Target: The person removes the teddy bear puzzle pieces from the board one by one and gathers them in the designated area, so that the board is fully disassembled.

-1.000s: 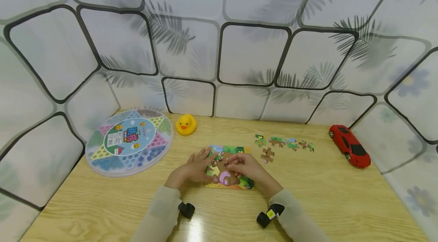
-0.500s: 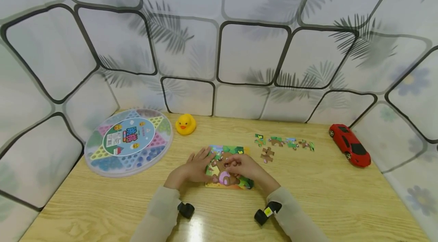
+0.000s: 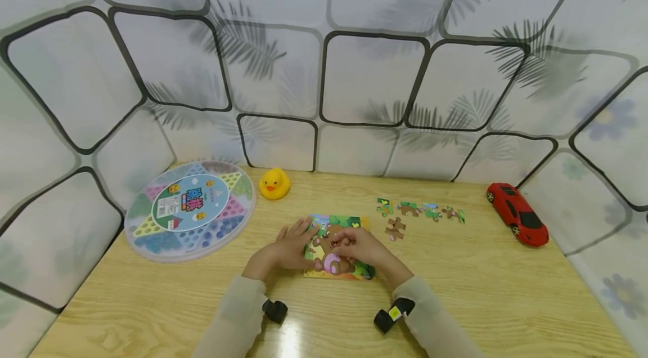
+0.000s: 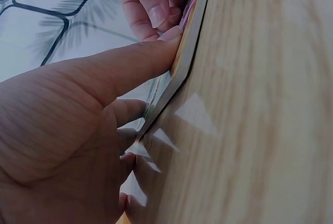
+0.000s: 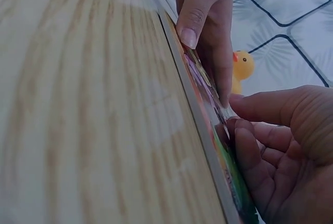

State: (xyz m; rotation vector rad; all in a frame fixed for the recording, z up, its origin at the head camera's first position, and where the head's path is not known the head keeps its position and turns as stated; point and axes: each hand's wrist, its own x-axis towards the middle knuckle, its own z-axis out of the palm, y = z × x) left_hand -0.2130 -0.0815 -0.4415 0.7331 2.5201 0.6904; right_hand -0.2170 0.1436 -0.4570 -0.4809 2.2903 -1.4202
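Note:
A bear jigsaw puzzle (image 3: 331, 264) lies flat on the table in the head view. My left hand (image 3: 289, 248) rests along its left side, fingers spread, with the thumb (image 4: 156, 52) pressing on the near edge in the left wrist view. Over the middle of the picture, my right hand (image 3: 359, 245) has thumb and forefinger brought together. They pinch a small puzzle piece (image 5: 227, 113), mostly hidden by the fingers. Just right of the puzzle lies a loose brown piece (image 3: 395, 229). Behind it are several more loose pieces (image 3: 408, 209) in a row.
A round Chinese checkers board (image 3: 234, 189) lies at the left. Near the back wall sits a yellow rubber duck (image 3: 275, 184). At the far right stands a red toy car (image 3: 517, 215). Patterned cloth walls (image 3: 374, 79) enclose the wooden table (image 3: 481, 285) at the back and sides.
My right hand and wrist have shifted very slightly left over the puzzle. The left hand stays in place, and the loose pieces have not moved.

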